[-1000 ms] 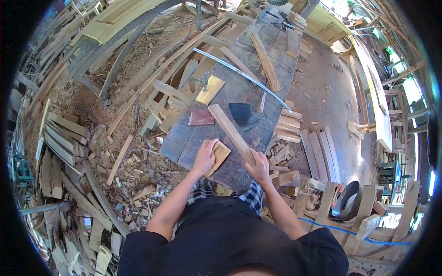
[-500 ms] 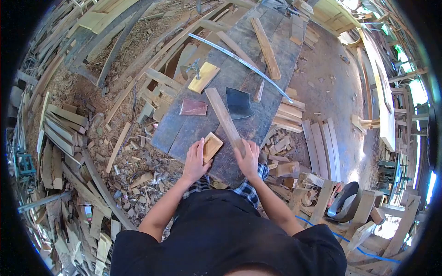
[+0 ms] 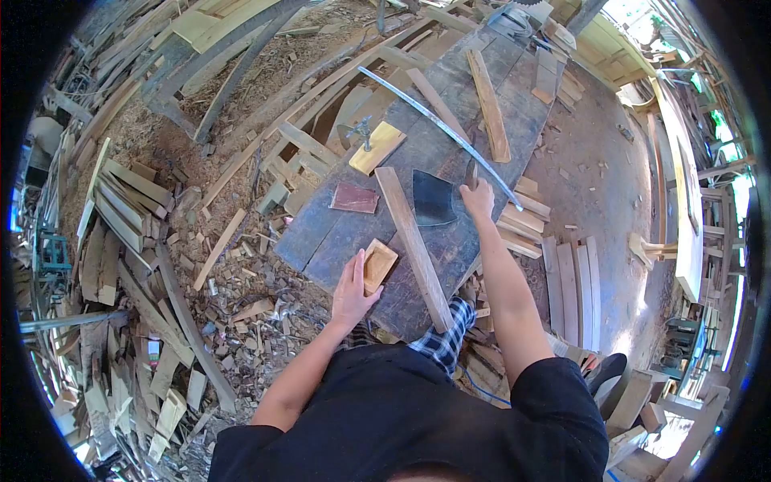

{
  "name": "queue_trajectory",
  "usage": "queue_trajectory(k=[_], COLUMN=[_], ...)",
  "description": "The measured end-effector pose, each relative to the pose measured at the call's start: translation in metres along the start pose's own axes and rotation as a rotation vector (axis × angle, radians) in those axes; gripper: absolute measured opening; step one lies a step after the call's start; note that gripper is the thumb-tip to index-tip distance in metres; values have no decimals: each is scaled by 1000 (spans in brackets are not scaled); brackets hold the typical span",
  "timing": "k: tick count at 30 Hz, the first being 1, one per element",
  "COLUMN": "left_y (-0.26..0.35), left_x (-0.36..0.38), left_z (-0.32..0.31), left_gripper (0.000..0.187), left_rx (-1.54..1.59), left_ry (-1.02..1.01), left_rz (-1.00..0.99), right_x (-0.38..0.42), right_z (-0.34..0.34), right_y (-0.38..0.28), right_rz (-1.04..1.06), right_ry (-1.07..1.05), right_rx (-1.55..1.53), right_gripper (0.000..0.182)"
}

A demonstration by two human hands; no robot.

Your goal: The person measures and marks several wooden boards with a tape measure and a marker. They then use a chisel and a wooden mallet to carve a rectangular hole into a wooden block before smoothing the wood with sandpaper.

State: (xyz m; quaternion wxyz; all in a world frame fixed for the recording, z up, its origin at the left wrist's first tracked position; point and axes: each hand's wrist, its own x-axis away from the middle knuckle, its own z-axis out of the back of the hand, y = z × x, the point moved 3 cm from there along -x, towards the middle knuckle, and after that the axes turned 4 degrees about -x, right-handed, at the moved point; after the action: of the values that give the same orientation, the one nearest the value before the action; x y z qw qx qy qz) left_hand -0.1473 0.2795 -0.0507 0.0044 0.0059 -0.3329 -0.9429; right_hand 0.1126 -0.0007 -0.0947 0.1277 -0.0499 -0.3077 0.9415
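My left hand [image 3: 353,293] is closed around the near left side of a small hollowed wooden block [image 3: 380,263] on the worktable. My right hand [image 3: 479,199] reaches forward, its fingers closed on a narrow brown piece [image 3: 472,170] whose kind I cannot make out. Between my hands a long wooden strip [image 3: 414,249] lies on the table, its near end over the edge by my leg. Beyond it are a dark curved sheet [image 3: 434,198] and a reddish sandpaper piece [image 3: 354,198].
A yellow board [image 3: 377,148] with a metal clamp lies on the left edge of the worktable [image 3: 321,233]. A long pale curved strip [image 3: 442,122] crosses the table, near a wooden slat [image 3: 488,104]. Offcuts [image 3: 233,321] cover the ground at left; curved boards [image 3: 570,289] lean at right.
My right hand has let go of the long wooden strip and moved forward and right to the narrow brown piece. The strip now lies on the table. My left hand stays on the block.
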Motion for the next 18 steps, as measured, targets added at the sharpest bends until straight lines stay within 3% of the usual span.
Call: queue_trajectory(k=[2, 4, 6, 8, 12, 15, 18], left_y=[0, 0, -1, -2, -5, -2, 48], left_x=[0, -2, -2, -2, -5, -12, -18], left_z=[-2, -1, -1, -2, -4, 3, 40], left_gripper=[101, 102, 102, 105, 107, 105, 98], left_rx=[12, 21, 26, 33, 48, 55, -158], left_ry=[15, 12, 6, 2, -26, 1, 56], left_rz=[33, 6, -16, -38, -88, -156, -317], right_x=[15, 40, 78, 119, 162, 185, 206], right_z=[9, 17, 47, 100, 152, 193, 216], right_y=[14, 32, 25, -9, -6, -38, -74], right_rz=[8, -205, -252, -318, -275, -161, -49], right_ry=[33, -175, -168, -132, -133, -63, -184], right_rx=[-6, -510, -787, -837, -869, -679, -459], right_gripper=[43, 29, 25, 26, 27, 28, 31])
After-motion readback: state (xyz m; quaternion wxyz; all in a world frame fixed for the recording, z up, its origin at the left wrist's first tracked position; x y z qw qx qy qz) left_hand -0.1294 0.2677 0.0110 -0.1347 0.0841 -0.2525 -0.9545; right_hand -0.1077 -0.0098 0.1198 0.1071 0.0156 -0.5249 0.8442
